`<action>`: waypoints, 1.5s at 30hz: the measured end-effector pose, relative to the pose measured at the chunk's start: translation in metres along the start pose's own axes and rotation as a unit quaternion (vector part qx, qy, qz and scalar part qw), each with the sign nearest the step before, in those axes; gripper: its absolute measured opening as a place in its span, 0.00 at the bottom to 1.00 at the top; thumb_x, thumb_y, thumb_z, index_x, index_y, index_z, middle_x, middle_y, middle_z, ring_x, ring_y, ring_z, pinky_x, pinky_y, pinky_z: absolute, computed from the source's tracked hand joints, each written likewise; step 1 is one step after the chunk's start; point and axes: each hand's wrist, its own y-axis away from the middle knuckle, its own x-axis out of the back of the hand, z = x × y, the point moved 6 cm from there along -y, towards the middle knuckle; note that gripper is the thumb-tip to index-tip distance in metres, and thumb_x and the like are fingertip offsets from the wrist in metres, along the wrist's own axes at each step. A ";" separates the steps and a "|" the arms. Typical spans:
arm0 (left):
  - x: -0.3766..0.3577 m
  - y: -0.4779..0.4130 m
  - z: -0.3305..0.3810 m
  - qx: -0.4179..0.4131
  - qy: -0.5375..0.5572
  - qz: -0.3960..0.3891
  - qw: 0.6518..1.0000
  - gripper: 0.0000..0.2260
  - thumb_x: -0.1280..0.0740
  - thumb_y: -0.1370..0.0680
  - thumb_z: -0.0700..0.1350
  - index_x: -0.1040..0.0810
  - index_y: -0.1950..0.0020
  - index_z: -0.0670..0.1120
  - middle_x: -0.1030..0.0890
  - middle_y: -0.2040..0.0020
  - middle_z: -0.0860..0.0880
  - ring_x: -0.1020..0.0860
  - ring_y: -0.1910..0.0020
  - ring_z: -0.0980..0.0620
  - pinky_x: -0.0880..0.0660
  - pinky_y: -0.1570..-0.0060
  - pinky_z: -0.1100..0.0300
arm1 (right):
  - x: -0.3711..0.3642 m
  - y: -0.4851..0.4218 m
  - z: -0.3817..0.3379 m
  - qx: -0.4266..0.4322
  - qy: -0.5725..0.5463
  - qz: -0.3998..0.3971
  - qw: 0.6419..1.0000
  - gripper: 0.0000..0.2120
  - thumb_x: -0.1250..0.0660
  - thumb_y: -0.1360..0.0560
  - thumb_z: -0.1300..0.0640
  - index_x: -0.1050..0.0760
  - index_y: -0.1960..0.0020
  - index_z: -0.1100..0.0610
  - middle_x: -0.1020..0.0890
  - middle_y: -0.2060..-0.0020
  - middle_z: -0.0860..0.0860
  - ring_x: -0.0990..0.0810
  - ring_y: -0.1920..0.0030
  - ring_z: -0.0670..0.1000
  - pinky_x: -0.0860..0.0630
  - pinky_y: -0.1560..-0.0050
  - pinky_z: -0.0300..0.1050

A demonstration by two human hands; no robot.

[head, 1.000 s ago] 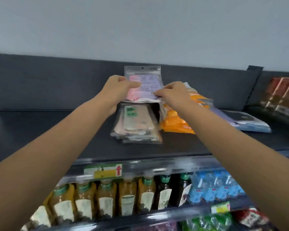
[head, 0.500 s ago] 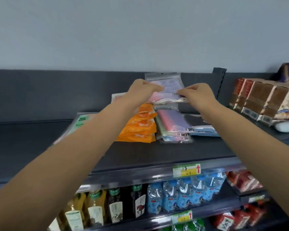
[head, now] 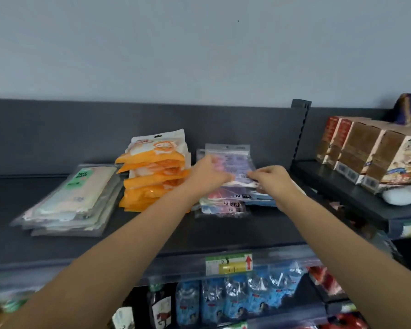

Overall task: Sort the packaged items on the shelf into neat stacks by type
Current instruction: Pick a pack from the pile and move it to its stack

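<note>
- On the dark grey metal shelf [head: 152, 236] three stacks already stood by type, so the sorting looked well along.
- The landmark was the tall stack of orange-and-white plastic pouches [head: 153, 172], leaning a little and fanned at its front edges.
- Left of the orange stack, close by though whether touching could not be told, lay a low pile of clear flat packets with pale cream contents and green print [head: 71, 200]; its lower packets were splayed out of line.
- Right of the orange stack sat a pile of clear packets with pink and blue contents [head: 223, 204], its front edges uneven.
- Above that right-hand pile the clear zip-top packet with pink and lilac contents [head: 233, 166] was held tilted, not yet laid flat.
- The left hand [head: 205, 175] had its grip clenched on the packet's left edge.
- The right hand [head: 269, 179] pinched the packet's lower right edge, fingers curled tight.
- Judged left to do: setting this packet down and squaring the ragged edges of all three stacks.
</note>
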 end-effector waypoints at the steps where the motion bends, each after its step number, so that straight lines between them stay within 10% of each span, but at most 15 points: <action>1: -0.003 0.000 -0.005 0.009 -0.008 0.006 1.000 0.22 0.28 0.26 0.45 0.31 0.35 0.48 0.23 0.43 0.49 0.18 0.53 0.48 0.19 0.52 0.51 | -0.003 -0.005 0.004 0.005 0.007 -0.007 1.000 0.18 0.30 0.26 0.56 0.21 0.49 0.73 0.22 0.61 0.66 0.27 0.61 0.52 0.29 0.57 0.47; 8: -0.020 -0.001 -0.029 0.005 -0.066 0.043 0.997 0.17 0.31 0.24 0.43 0.28 0.36 0.44 0.23 0.45 0.52 0.25 0.48 0.56 0.28 0.48 0.64 | -0.026 -0.026 0.028 0.031 0.071 -0.026 0.997 0.16 0.30 0.27 0.53 0.20 0.53 0.68 0.17 0.58 0.63 0.24 0.63 0.53 0.30 0.61 0.45; 12: -0.024 -0.001 -0.034 -0.039 -0.206 0.100 0.973 0.20 0.35 0.22 0.49 0.28 0.33 0.42 0.25 0.35 0.45 0.28 0.36 0.47 0.32 0.35 0.53 | -0.032 -0.027 0.031 0.048 0.083 -0.030 0.995 0.14 0.30 0.27 0.52 0.20 0.51 0.63 0.16 0.56 0.56 0.21 0.58 0.54 0.27 0.58 0.46; 20: -0.024 -0.001 -0.025 -0.084 -0.341 0.100 0.931 0.13 0.40 0.20 0.50 0.22 0.41 0.45 0.18 0.48 0.48 0.23 0.48 0.46 0.26 0.46 0.50 | -0.028 -0.022 0.024 0.108 0.112 -0.002 0.988 0.18 0.30 0.26 0.54 0.22 0.45 0.68 0.17 0.51 0.58 0.20 0.48 0.58 0.25 0.49 0.49; 45: 0.061 0.031 0.017 -0.163 -0.352 0.172 0.906 0.24 0.38 0.21 0.58 0.28 0.31 0.45 0.25 0.33 0.47 0.30 0.33 0.49 0.34 0.37 0.57 | -0.052 0.009 -0.060 0.269 0.183 -0.036 0.945 0.18 0.34 0.23 0.49 0.25 0.37 0.57 0.23 0.38 0.52 0.25 0.38 0.52 0.32 0.45 0.41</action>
